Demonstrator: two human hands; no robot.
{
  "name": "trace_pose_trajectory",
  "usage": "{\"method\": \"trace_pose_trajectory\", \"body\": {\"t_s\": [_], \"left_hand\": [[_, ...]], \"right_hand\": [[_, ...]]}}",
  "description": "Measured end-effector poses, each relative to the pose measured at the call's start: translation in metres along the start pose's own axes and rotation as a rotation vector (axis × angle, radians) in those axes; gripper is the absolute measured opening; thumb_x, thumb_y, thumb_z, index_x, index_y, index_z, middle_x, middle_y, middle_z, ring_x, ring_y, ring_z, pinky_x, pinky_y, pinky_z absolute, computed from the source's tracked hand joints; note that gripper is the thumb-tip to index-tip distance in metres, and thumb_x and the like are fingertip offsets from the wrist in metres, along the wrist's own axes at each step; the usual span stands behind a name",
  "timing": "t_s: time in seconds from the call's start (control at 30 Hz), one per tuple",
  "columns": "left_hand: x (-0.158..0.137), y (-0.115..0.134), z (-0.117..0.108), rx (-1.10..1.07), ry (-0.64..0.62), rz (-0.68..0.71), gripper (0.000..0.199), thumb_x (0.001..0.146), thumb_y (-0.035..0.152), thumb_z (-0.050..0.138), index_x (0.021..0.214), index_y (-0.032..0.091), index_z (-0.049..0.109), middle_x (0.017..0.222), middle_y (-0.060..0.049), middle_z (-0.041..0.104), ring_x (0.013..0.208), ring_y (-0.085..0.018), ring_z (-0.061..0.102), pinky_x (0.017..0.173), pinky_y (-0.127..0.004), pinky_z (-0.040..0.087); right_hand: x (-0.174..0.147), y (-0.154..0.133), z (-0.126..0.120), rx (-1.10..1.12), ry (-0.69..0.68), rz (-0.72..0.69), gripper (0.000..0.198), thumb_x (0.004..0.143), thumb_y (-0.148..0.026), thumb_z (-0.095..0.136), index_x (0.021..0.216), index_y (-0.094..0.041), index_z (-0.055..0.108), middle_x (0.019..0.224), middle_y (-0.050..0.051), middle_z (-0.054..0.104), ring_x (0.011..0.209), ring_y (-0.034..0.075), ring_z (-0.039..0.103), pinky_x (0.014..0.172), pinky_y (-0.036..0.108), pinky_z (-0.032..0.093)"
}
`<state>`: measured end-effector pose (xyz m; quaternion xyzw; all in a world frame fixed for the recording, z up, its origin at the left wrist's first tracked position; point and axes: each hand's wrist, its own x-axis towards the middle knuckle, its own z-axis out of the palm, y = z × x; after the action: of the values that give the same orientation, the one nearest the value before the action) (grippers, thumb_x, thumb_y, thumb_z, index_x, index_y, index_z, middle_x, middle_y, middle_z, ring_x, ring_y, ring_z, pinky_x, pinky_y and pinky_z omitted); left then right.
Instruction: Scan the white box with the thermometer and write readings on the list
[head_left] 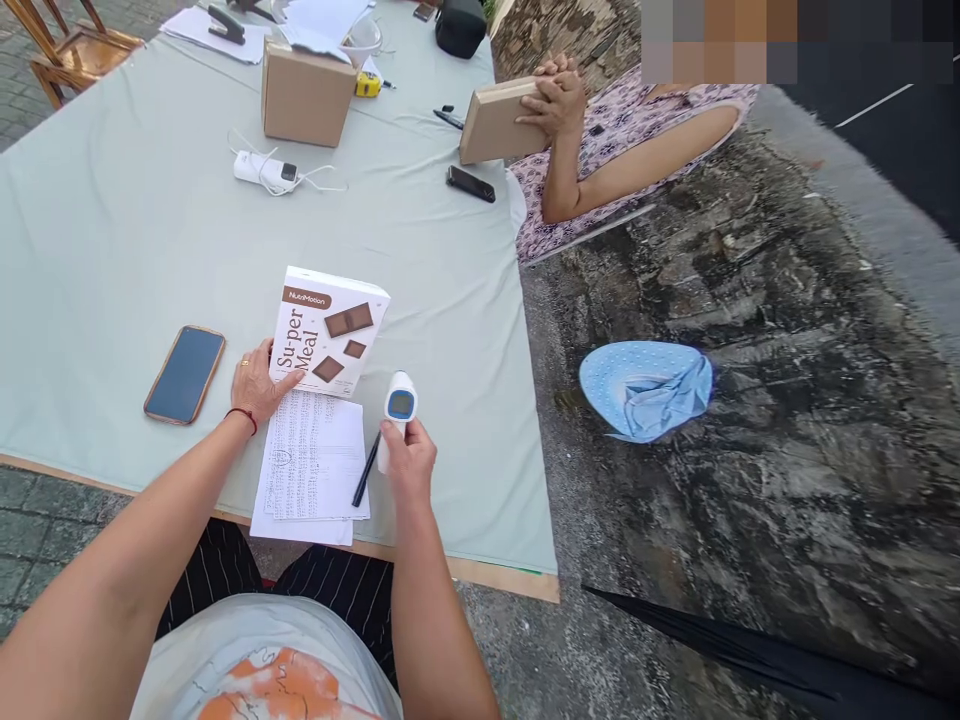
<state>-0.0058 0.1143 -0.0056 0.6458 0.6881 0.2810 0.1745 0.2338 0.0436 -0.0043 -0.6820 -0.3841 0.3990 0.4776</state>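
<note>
My left hand [257, 385] grips the lower left edge of a white and brown food box [352, 345] labelled "Su-per Meal", its thumb across the front face. The box stands upright at the top of some printed sheets [311, 470]. In my right hand [409, 455] is a white infrared thermometer [401, 402], fingers wrapped round its handle and its small blue-framed screen facing me. A black pen [365, 470] lies on the right edge of the sheets, beside the thermometer's handle. To the left of my left hand lies a smartphone [184, 374], screen up and dark.
A cardboard box [307, 100], a white power bank with a cable [259, 170], a yellow tape measure [367, 85] and a black phone [470, 184] lie farther back on the cloth-covered table [150, 240]. At right, another person's hands [556, 100] hold a brown box [495, 120]. A blue hat [646, 390] lies on the ground.
</note>
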Motion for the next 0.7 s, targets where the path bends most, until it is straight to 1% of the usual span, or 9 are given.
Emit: {"method": "trace_pose_trajectory", "body": {"t_s": [0.07, 0.1, 0.2, 0.3, 0.4, 0.53, 0.7], "left_hand": [[0.0, 0.0, -0.001, 0.011, -0.002, -0.007, 0.072, 0.083, 0.064, 0.057, 0.137, 0.017, 0.047, 0.121, -0.013, 0.066, 0.113, -0.034, 0.057, 0.097, -0.047, 0.043], [0.001, 0.001, -0.001, 0.019, -0.005, -0.012, 0.072, 0.083, 0.063, 0.057, 0.137, 0.016, 0.047, 0.12, -0.013, 0.066, 0.112, -0.034, 0.057, 0.096, -0.047, 0.044], [0.001, 0.001, -0.002, 0.028, -0.009, -0.015, 0.072, 0.083, 0.063, 0.058, 0.136, 0.015, 0.048, 0.118, -0.014, 0.066, 0.112, -0.035, 0.057, 0.096, -0.047, 0.044], [0.001, 0.002, -0.002, 0.024, -0.011, -0.017, 0.072, 0.083, 0.062, 0.058, 0.137, 0.015, 0.047, 0.119, -0.014, 0.066, 0.112, -0.035, 0.057, 0.096, -0.047, 0.044], [0.001, 0.002, -0.002, 0.024, -0.011, -0.014, 0.071, 0.083, 0.063, 0.058, 0.135, 0.016, 0.048, 0.118, -0.013, 0.066, 0.111, -0.035, 0.057, 0.095, -0.048, 0.044], [0.001, 0.001, -0.002, 0.016, -0.008, -0.003, 0.069, 0.083, 0.064, 0.057, 0.134, 0.018, 0.049, 0.116, -0.013, 0.067, 0.11, -0.034, 0.058, 0.095, -0.047, 0.045], [0.001, 0.001, -0.002, 0.026, -0.013, -0.004, 0.072, 0.083, 0.063, 0.058, 0.136, 0.016, 0.047, 0.119, -0.014, 0.066, 0.111, -0.034, 0.057, 0.096, -0.047, 0.044]], "right_hand": [[-0.004, -0.014, 0.019, 0.222, -0.093, -0.006, 0.044, 0.069, -0.054, 0.063, 0.092, -0.017, 0.065, 0.074, 0.0, 0.059, 0.068, 0.016, 0.052, 0.068, 0.031, 0.044], [-0.005, -0.022, 0.028, 0.297, -0.127, -0.025, 0.041, 0.069, -0.053, 0.063, 0.089, -0.017, 0.065, 0.072, -0.001, 0.058, 0.065, 0.015, 0.05, 0.066, 0.03, 0.043], [-0.001, -0.046, 0.048, 0.406, -0.193, -0.106, 0.035, 0.069, -0.049, 0.067, 0.087, -0.019, 0.066, 0.073, -0.002, 0.059, 0.068, 0.014, 0.05, 0.068, 0.029, 0.042], [0.006, -0.064, 0.06, 0.402, -0.221, -0.11, 0.032, 0.07, -0.047, 0.068, 0.085, -0.019, 0.067, 0.076, -0.002, 0.061, 0.072, 0.014, 0.052, 0.072, 0.029, 0.043], [0.01, -0.073, 0.065, 0.349, -0.235, -0.088, 0.034, 0.069, -0.047, 0.07, 0.087, -0.019, 0.068, 0.078, -0.002, 0.064, 0.075, 0.015, 0.054, 0.073, 0.029, 0.045], [0.007, -0.076, 0.069, 0.369, -0.223, -0.092, 0.036, 0.068, -0.049, 0.071, 0.088, -0.019, 0.069, 0.083, 0.0, 0.068, 0.08, 0.017, 0.057, 0.074, 0.03, 0.048], [0.004, -0.076, 0.075, 0.413, -0.213, -0.082, 0.039, 0.068, -0.051, 0.071, 0.089, -0.018, 0.068, 0.083, 0.001, 0.069, 0.08, 0.017, 0.06, 0.076, 0.031, 0.049]]}}
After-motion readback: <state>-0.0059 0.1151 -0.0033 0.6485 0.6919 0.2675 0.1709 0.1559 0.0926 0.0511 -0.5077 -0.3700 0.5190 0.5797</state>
